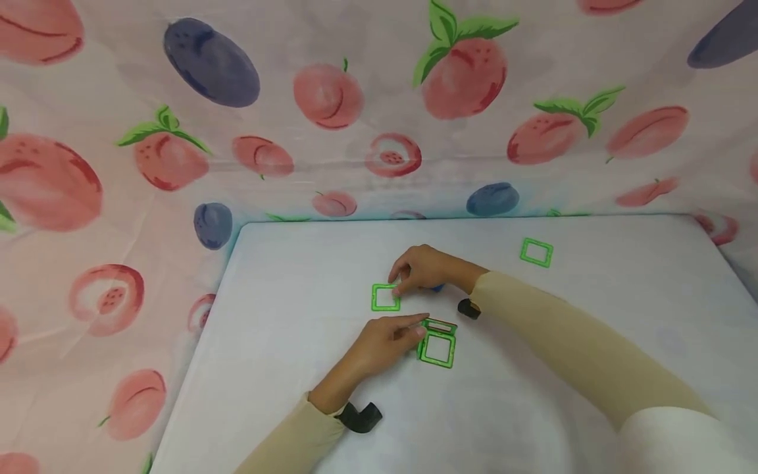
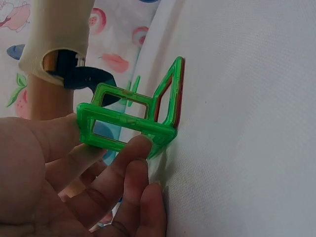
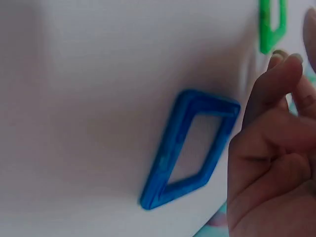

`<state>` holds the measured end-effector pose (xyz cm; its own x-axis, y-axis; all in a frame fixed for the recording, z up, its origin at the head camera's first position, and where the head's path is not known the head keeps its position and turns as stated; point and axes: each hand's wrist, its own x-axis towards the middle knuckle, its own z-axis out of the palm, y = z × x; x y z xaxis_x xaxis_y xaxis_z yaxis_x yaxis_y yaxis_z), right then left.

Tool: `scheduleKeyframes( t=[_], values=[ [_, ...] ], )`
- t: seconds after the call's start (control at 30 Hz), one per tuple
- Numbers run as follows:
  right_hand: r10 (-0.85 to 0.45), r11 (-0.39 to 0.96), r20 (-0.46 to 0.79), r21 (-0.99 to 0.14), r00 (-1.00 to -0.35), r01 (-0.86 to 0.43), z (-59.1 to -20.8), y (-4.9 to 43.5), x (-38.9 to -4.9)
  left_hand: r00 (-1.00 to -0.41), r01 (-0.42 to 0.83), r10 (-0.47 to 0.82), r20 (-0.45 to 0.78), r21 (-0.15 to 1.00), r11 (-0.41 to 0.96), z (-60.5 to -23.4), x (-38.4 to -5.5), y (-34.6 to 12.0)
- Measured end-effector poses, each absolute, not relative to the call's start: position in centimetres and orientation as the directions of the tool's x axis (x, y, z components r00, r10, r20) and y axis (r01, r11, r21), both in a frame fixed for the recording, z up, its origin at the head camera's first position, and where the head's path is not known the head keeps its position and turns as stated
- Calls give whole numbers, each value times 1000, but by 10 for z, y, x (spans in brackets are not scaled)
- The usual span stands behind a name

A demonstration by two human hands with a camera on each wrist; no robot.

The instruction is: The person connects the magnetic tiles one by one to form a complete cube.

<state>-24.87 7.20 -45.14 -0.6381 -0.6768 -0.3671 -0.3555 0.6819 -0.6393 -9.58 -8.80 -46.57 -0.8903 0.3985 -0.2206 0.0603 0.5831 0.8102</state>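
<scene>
Green joined frames (image 2: 127,119) between fingers (image 2: 134,149) of the left hand (image 1: 383,343)

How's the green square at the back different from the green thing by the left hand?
The lone green square is one piece, while the green build is several frames joined. The square lies flat, but the build has frames standing up. No hand touches the square, but the left hand holds the build. Both are mostly green, with windows in them.

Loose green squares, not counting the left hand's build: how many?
2: near square by the right hand; far square toward the table's far edge, right of centre. The right hand may hide more.
</scene>
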Motion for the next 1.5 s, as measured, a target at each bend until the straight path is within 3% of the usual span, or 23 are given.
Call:
scheduleKeyframes(
  t=[0.23, 0.5, 0.8, 0.87, 1.0, 1.1, 1.2, 1.4, 1.5],
  values=[
    [-667, 724, -393, -542, -633, -426, -455, 63, -250, -884, 74, 414, -218, 809, 583, -465, -98, -82],
    [-609, 783, -439, -463, -661, -414, -449, 60, -254, -881, 63, 415, -226, 814, 578, -463, -100, -78],
    [-667, 733, -438, -531, -602, -426, -441, 88, -262, -888, 39, 392, -241, 810, 585, -463, -102, -74],
    [-665, 726, -406, -550, -627, -413, -435, 102, -261, -890, 38, 387, -240, 807, 589, -463, -103, -74],
    [-603, 733, -300, -574, -739, -365, -421, 135, -253, -895, 35, 376, -241, 801, 598, -462, -103, -75],
    [-544, 734, -261, -609, -798, -301, -410, 159, -239, -899, 24, 362, -248, 795, 606, -461, -103, -76],
    [-485, 717, -307, -676, -819, -171, -408, 178, -221, -902, 11, 348, -254, 793, 608, -461, -103, -77],
    [-373, 568, -503, -788, -779, 237, -420, 208, -172, -902, 20, 357, -243, 802, 597, -462, -102, -77],
    [-369, 473, -529, -815, -764, 335, -430, 215, -148, -903, 25, 355, -241, 796, 604, -462, -100, -80]
  ],
)
